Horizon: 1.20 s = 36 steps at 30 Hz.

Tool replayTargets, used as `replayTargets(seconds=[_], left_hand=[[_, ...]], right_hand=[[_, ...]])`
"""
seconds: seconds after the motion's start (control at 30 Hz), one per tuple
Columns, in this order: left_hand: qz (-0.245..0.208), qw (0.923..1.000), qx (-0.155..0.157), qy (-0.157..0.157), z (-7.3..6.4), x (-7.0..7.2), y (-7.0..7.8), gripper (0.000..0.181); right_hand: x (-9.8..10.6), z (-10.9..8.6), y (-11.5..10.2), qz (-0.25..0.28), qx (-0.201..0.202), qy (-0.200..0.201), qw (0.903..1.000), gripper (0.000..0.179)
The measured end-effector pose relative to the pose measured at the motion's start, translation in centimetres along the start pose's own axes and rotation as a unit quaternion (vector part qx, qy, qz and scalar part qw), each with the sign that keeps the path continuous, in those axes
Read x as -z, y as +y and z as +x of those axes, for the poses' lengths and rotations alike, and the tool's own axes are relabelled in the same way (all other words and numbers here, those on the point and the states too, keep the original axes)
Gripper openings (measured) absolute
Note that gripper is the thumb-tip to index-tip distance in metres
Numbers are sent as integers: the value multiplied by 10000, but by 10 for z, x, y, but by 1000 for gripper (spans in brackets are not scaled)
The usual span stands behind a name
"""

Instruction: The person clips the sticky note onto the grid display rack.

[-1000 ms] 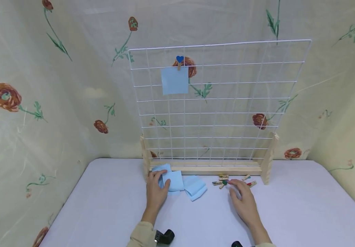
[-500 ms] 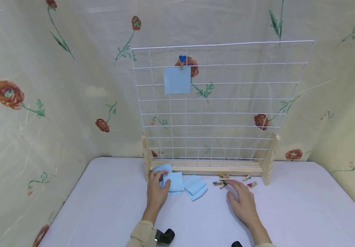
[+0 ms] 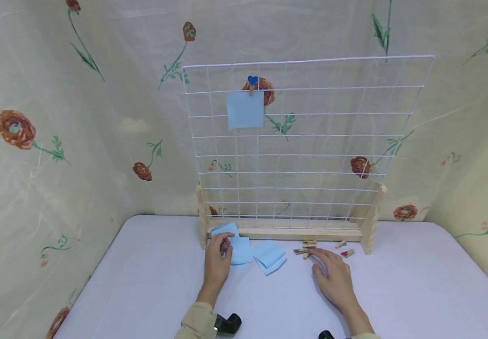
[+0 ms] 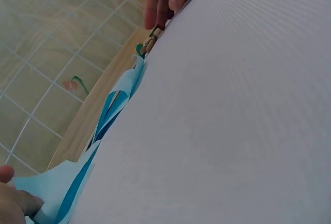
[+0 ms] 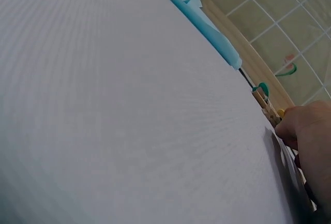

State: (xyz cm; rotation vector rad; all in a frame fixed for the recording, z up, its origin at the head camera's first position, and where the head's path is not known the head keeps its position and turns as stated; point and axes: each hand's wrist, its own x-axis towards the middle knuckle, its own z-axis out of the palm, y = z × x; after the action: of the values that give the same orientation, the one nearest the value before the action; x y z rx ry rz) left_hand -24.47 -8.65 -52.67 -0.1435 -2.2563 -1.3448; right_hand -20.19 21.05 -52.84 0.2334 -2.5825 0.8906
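Observation:
My left hand [image 3: 217, 264] is at the left end of several blue paper sheets [image 3: 240, 252], its thumb and fingertips meeting at a sheet's lifted edge. In the left wrist view that blue sheet [image 4: 51, 182] rises between thumb and finger. Another blue sheet [image 3: 270, 258], bent upward, lies to the right. My right hand [image 3: 335, 277] reaches over a small pile of wooden clothespins [image 3: 300, 251], fingers extended and fingertips right at them. In the right wrist view, a clothespin [image 5: 260, 99] with a green top shows beside the hand.
A white wire grid [image 3: 312, 154] stands in a wooden base [image 3: 299, 234] behind the hands. High on its left, a clothespin with a blue heart [image 3: 252, 80] holds a blue sheet [image 3: 245, 110]. Loose clothespins [image 3: 347, 253] lie right of the pile on the white table [image 3: 155, 278].
My left fingers have drawn together and lifted at the sheet's edge. My right hand has shifted slightly left over the clothespins, then stayed there. The head view has turned a little.

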Motion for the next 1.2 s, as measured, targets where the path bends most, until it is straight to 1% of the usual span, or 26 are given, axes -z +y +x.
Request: replayTargets(seconds=[0.1, 0.3, 0.43, 0.53, 0.8, 0.97, 1.13, 1.2], left_hand=[[-171, 9998, -15, -107, -1, 1, 1, 35], [-241, 9989, 177, -363, 0, 3, 2, 30], [-242, 9984, 302, -420, -1, 4, 1, 22], [-245, 9983, 323, -419, -2, 4, 1, 18], [-277, 9991, 179, -274, -1, 5, 4, 15], [-372, 9991, 32, -178, -2, 5, 6, 14], [-501, 9985, -208, -76, -2, 5, 5, 14], [-555, 9981, -247, -49, -1, 5, 5, 13]], right_hand=[[-1, -1, 0, 2, -14, 82, 10000, 38], [-2, -2, -1, 122, -120, 211, 9996, 34], [-1, -1, -2, 196, -217, 263, 9992, 32], [-1, -1, -2, 229, -215, 326, 9990, 30], [2, -1, -5, 383, -288, 476, 9977, 24], [1, -2, -2, 419, -315, 450, 9976, 22], [1, -1, -2, 376, -479, 254, 9978, 29], [1, 0, -3, 300, -478, 211, 9982, 33]])
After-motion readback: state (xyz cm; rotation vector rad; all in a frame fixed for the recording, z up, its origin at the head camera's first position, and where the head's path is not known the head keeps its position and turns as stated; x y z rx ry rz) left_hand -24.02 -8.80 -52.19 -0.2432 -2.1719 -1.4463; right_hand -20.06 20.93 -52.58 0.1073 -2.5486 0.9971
